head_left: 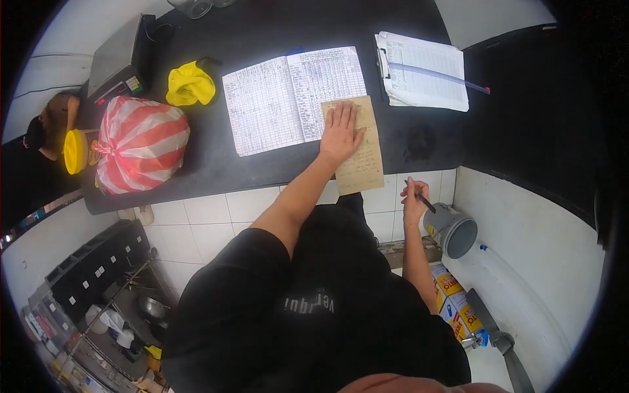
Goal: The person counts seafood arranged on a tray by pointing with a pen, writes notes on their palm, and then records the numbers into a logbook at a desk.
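Observation:
My left hand (pixel 341 134) lies flat, fingers stretched, on a strip of brown paper (pixel 367 157) with handwriting on it. The paper overlaps the right page of an open notebook (pixel 262 105), whose gridded pages are full of writing. Its lower end reaches past the counter's near edge. Lower right, beyond that edge, my right hand (pixel 414 200) is closed around a dark pen (pixel 426 204). To the right of the notebook lies a clipboard (pixel 382 62) with printed sheets (pixel 426 78) and a blue transparent ruler (pixel 439 75) across them.
On the black counter (pixel 216 177) are a red-and-white striped bag (pixel 144 144), a yellow cloth item (pixel 190 84) and a scale (pixel 118 59). A grey bucket (pixel 455 232) and yellow boxes (pixel 452 298) stand below right. Another person (pixel 49 128) is at far left.

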`<state>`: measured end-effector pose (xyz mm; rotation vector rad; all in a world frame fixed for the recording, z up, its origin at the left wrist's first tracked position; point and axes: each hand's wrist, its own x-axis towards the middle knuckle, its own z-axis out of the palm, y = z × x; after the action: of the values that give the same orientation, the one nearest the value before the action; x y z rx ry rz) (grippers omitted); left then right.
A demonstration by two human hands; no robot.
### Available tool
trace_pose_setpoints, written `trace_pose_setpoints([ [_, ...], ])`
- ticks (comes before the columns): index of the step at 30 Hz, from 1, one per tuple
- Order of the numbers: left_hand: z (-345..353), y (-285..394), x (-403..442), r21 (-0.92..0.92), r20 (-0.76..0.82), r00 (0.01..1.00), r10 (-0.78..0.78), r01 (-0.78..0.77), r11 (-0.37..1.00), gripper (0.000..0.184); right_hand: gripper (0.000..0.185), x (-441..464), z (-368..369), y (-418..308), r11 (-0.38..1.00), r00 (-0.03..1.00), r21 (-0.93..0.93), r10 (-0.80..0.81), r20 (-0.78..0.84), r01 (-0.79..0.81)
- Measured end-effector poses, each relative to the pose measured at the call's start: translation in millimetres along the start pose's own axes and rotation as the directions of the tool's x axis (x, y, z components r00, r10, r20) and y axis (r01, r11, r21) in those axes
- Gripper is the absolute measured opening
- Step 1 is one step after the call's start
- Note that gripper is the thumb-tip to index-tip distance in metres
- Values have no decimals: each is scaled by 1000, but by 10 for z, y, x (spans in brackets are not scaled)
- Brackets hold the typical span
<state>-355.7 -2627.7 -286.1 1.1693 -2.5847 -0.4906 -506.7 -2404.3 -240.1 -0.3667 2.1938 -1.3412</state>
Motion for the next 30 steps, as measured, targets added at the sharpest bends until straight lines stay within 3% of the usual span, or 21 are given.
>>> trace_pose_setpoints([
  [7, 8, -11, 15, -8, -17, 1000, -12, 11, 1000, 67, 25, 361, 551, -414, 994, 993, 61, -95, 76, 90],
  [12, 12, -7, 14, -39, -6, 999, -40, 40, 998, 67, 24, 856, 1157, -767, 994, 958, 106, -51, 283, 21],
  [14, 29, -11, 35, -50, 1, 998, -59, 59, 997, 66, 26, 1147, 1461, -654, 966, 919, 26, -252, 302, 256],
  [15, 38, -14, 23, -40, 3, 998, -56, 56, 998, 66, 26, 1207, 1598, -698, 967, 917, 25, -250, 313, 255],
  [17, 49, -13, 35, -28, -1, 998, -61, 61, 998, 66, 28, 1338, 1845, -785, 894, 853, 2, -429, 297, 449],
  [21, -20, 7, 53, -60, -15, 997, -79, 78, 995, 63, 29, 1502, 2187, -685, 873, 821, 128, -486, 300, 470],
  [30, 21, -12, 35, -38, -37, 996, -82, 81, 996, 64, 32, 1455, 2164, -632, 790, 749, 6, -584, 312, 613],
])
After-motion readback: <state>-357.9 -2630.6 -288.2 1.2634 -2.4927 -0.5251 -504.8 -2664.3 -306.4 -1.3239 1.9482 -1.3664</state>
